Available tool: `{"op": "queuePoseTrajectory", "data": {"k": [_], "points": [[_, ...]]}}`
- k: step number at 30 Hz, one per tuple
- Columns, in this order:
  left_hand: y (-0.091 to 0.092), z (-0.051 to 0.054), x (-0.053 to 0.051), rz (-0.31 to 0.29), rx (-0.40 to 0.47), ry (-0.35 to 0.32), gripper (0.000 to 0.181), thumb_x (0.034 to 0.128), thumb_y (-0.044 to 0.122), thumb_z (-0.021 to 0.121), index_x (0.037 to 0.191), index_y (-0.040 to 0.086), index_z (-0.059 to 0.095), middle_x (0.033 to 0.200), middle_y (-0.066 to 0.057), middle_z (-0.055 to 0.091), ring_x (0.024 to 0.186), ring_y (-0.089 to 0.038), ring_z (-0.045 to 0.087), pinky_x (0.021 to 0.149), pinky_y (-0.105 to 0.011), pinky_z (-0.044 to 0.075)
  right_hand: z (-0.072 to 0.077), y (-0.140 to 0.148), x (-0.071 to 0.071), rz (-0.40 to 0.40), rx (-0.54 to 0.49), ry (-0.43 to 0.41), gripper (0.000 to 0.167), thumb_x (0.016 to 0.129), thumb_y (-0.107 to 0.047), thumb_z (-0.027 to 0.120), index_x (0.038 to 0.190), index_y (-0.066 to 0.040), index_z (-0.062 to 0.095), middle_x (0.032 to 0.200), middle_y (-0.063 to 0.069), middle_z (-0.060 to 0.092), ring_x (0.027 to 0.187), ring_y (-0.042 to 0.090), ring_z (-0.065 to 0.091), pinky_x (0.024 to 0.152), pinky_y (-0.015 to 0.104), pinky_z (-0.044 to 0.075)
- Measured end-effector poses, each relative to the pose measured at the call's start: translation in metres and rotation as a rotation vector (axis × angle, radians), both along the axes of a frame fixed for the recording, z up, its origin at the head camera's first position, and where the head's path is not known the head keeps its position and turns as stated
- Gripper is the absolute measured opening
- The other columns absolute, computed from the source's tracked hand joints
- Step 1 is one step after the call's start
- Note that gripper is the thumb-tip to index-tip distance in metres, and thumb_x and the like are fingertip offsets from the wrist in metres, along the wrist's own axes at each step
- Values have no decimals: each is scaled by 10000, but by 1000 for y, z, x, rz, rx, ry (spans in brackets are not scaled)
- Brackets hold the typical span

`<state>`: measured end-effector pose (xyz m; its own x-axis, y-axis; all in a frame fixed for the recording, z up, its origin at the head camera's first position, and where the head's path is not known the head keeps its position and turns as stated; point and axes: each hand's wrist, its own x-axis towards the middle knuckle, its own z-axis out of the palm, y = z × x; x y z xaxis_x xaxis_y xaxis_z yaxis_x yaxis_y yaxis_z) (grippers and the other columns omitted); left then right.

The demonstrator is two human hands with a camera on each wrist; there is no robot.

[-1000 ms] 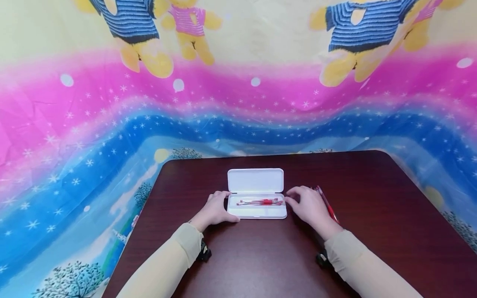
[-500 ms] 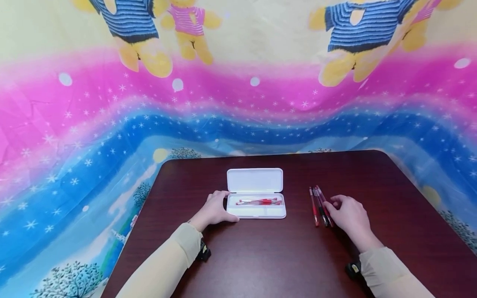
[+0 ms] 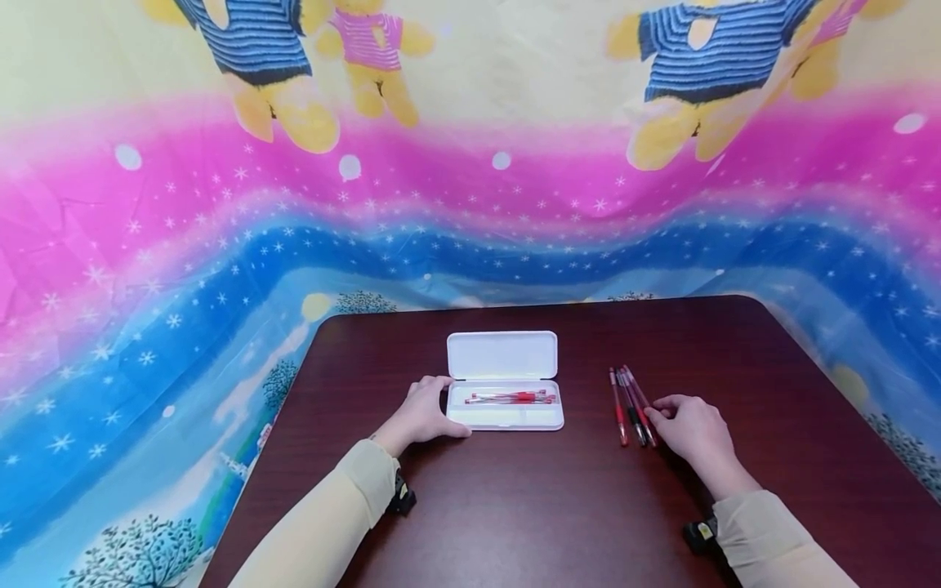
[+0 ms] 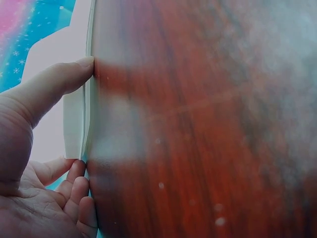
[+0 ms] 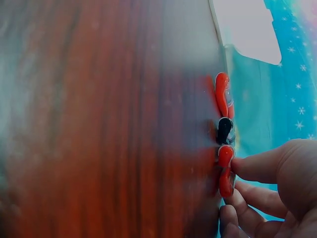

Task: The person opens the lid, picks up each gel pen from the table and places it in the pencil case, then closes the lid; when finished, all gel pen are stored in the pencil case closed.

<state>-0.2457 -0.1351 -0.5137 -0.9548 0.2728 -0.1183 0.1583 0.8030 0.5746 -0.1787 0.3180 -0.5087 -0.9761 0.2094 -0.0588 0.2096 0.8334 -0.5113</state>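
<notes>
Left hand (image 3: 422,412) at the near-left corner, thumb against the front edge of the white pencil case (image 3: 488,418), fingers round its left end, a wide hold that takes in the case's whole depth. And the right hand (image 3: 694,429), well over to the right, narrow at the fingertips, thumb and forefinger pinching the outermost red pen (image 5: 226,183) low on the table (image 3: 515,506)!

That pen points away from the person, its far end leaning left, its near end slanting out to the right. Tight beside it, a second red pen (image 5: 225,155) and then a black pen (image 5: 224,130), both on much the same slant. Next comes the leftmost red pen (image 5: 222,87), running almost straight away from the person. The four bunch at the far ends and fan out at the near ends, all to the right of the case.

Over to the case: its long axis runs left to right, lid (image 3: 503,355) hinged up along the far side. Inside, in the far compartment, a few red-gripped pens (image 3: 522,398) lie lengthwise, crosswise to the pens outside, red grips to the right; their exact number is hard to tell.

Farther out, pale sleeves (image 3: 316,514), a dark device (image 3: 700,535) at each wrist, and behind the table, a printed backdrop (image 3: 470,180) with bears and snowflakes.
</notes>
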Motion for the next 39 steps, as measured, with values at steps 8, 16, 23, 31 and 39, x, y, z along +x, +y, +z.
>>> {"op": "queuePoseTrajectory", "data": {"k": [8,16,23,31,39], "points": [[0,-1,0,4,-4,-5,1051,726,478,1016,1573,78,540,1537,-163,564,1424,-360,462,1203,-510,479,0,2,-1,8,12,-1,368,1041,-304,711,1184,27,787,1046,227,796,798,277,639,643,352,461],[0,-2,-1,13,-3,-4,1055,720,473,1021,1572,78,541,1543,-167,562,1432,-360,462,1209,-512,474,-2,4,-2,13,9,31,350,1030,-315,713,1137,4,808,1035,206,808,833,305,674,674,380,488],[1,-3,-2,11,-7,-1,1049,720,476,1020,1568,81,544,1545,-162,563,1430,-357,465,1206,-513,476,-1,4,-2,0,-7,101,358,1031,-322,706,1140,3,810,975,144,816,813,266,675,677,349,470],[1,-2,-2,4,-3,-1,1052,724,476,1016,1576,81,540,1560,-167,556,1434,-361,463,1205,-523,477,23,-30,-5,141,-32,267,220,1021,-245,760,1137,-71,827,1004,117,759,650,152,588,587,317,466],[0,-3,-2,3,-6,-4,1063,727,479,1012,1587,83,530,1545,-166,560,1432,-363,460,1212,-515,471,28,-84,-22,367,4,342,120,974,-201,828,1077,-142,844,984,25,735,849,191,641,806,430,560]]}}
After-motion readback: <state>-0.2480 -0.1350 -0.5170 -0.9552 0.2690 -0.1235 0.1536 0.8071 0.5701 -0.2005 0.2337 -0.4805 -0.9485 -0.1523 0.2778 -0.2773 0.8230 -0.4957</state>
